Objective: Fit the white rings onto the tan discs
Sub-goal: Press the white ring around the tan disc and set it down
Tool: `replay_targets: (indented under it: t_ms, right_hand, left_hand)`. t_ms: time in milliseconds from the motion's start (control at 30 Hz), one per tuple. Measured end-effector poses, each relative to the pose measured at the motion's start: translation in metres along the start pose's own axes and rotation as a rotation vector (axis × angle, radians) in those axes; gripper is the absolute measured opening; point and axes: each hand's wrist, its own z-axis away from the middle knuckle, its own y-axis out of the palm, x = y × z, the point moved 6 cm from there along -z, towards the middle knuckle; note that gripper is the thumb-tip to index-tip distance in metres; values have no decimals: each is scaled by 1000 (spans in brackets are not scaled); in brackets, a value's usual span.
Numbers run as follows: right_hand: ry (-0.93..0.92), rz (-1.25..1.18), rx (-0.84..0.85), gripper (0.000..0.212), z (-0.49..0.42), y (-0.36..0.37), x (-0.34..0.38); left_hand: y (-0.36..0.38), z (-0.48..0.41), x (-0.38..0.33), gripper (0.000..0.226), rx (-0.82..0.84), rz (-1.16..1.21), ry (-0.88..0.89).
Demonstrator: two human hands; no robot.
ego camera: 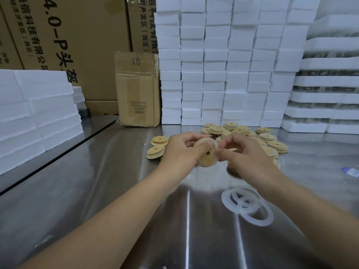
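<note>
Tan disc point(206, 155) with a small centre hole, held just above the table point(116, 191), face tilted toward the camera. The left hand point(180, 150) grips it from the left, fingers curled behind the rim and thumb across the front face. The right hand point(246, 154), fingers curled, pinches a translucent white ring point(214, 164) against the disc's right edge. The ring shows along the top and lower right of the rim; whether it is fully seated cannot be told. Both forearms reach in from the lower corners and converge at the disc.

Nearer the camera, under the right forearm, three loose rings point(226, 200) lie overlapping on the steel. Left of the hands, a pair of discs point(157, 146) lies flat, touching. Behind and to the right of the hands is a pile of discs point(266, 137), more than ten, partly hidden, so no exact count can be given.

At the back stand stacked white foam blocks point(223, 65) in six columns, beside one small cardboard box point(138, 90) marked 10. Large printed cartons point(81, 39) stand behind it, with a further foam stack point(35, 113) at left and foam trays point(330, 84) at right.
</note>
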Motion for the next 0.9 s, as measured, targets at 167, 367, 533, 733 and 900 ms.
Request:
replay_targets:
  t_ms: [167,367,533,733,900]
  right_hand:
    - [-163,125,-12,8,3,1,9]
    - [-91,-30,-75,11,-3,-14,14]
    - [12,-96,-26,12,-3,-15,11]
    - [75,-91,19,11,0,-10,6]
    - [20,-66,-1,12,0,-10,8]
  left_hand:
    - [0,-1,2,16,24,14,-8]
    - [-7,-3,-9,18,72,53,-7]
    - [-8,-4,-6,16,53,98,-23]
    - [-13,-6,-4,20,-5,204,-63]
    - [-10,-4,-11,22,34,90,31]
